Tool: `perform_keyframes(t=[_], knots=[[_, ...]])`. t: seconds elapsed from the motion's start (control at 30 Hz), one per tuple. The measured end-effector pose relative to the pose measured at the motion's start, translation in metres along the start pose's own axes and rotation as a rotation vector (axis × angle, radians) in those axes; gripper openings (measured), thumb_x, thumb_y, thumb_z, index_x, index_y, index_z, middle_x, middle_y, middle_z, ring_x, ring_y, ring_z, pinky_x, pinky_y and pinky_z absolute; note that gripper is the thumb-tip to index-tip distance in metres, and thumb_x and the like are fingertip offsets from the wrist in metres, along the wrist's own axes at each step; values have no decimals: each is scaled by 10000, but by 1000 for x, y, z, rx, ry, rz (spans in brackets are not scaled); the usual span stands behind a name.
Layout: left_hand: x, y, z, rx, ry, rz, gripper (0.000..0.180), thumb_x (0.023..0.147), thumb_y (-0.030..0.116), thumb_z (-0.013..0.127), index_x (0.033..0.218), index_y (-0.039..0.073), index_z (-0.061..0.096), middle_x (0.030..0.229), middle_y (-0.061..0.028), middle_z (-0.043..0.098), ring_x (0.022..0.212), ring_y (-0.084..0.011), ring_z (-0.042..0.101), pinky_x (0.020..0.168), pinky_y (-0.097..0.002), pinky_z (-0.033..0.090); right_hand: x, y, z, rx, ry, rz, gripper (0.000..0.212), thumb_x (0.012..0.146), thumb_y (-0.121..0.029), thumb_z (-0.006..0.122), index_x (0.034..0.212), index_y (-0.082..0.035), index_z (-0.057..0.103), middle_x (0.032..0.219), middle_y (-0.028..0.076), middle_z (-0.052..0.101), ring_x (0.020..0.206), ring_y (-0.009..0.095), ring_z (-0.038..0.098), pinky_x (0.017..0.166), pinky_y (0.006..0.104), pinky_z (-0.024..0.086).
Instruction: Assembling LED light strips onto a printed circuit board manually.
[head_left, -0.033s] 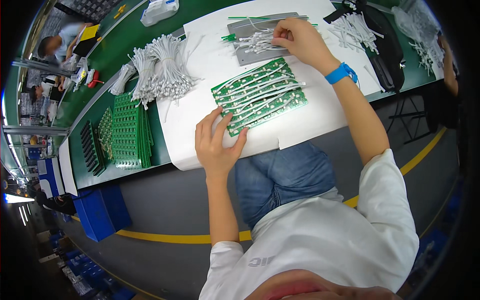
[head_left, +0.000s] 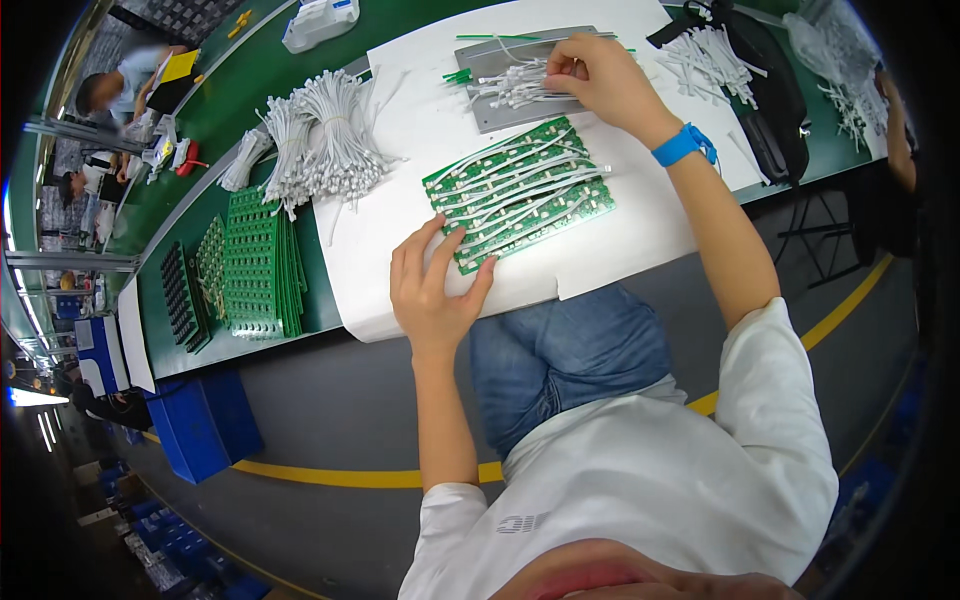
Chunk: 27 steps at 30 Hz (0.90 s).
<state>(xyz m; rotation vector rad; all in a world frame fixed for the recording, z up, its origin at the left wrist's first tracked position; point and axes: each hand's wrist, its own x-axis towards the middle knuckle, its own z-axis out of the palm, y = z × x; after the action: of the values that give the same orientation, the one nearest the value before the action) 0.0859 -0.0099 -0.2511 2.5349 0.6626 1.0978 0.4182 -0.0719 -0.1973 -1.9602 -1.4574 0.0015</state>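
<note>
A green circuit board panel [head_left: 515,195] lies on white paper in front of me, with several white cables [head_left: 520,188] running across it. My left hand [head_left: 432,285] rests at its left edge, fingers spread, fingertips touching the board and thumb by the near corner. Beyond the board, a grey metal plate [head_left: 495,119] carries a small heap of white cables with connector ends [head_left: 515,86]. Over the right end of that heap, my right hand [head_left: 600,85] pinches a white cable between thumb and fingers; the fingertips partly hide it. A blue wristband [head_left: 684,146] circles my right wrist.
Thick bundles of white cables [head_left: 335,135] lie left of the board. Stacked green boards [head_left: 258,265] stand at the left on the green table. Farther right are loose white cables [head_left: 708,62] and a black bag [head_left: 775,100]. Other people sit at the far left and right edge.
</note>
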Motion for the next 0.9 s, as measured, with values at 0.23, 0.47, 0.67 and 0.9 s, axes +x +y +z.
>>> perform_keyframes(t=[0.23,0.47,0.67,0.9], knots=[[-1,-1,1,-1,14,0,414,748,220,917,1113,76,783,1271,-114,714,1115,-322,669,924,-418,561,12,2,-5,-111,67,-148,139,976,-177,757,1023,-51,720,929,89,708,748,238,625,734,357,536],[-1,-2,1,5,20,7,418,747,249,922,1105,81,787,1258,-105,715,1094,-315,674,911,-409,561,20,-2,-7,-158,211,-142,120,1031,-202,680,1056,-88,706,892,83,757,809,265,714,709,377,551],[-1,-1,1,-2,16,-4,414,742,244,919,1097,77,788,1256,-105,718,1098,-311,675,909,-407,561,29,-13,-25,446,174,27,127,1020,-102,693,1021,24,673,902,77,713,780,137,658,689,306,530],[-2,-1,-1,-22,25,-4,417,753,221,916,1113,62,776,1262,-112,717,1121,-312,668,937,-405,549,-11,-78,-9,328,118,-411,134,970,-33,732,1104,-40,735,945,77,711,778,198,667,669,283,520]])
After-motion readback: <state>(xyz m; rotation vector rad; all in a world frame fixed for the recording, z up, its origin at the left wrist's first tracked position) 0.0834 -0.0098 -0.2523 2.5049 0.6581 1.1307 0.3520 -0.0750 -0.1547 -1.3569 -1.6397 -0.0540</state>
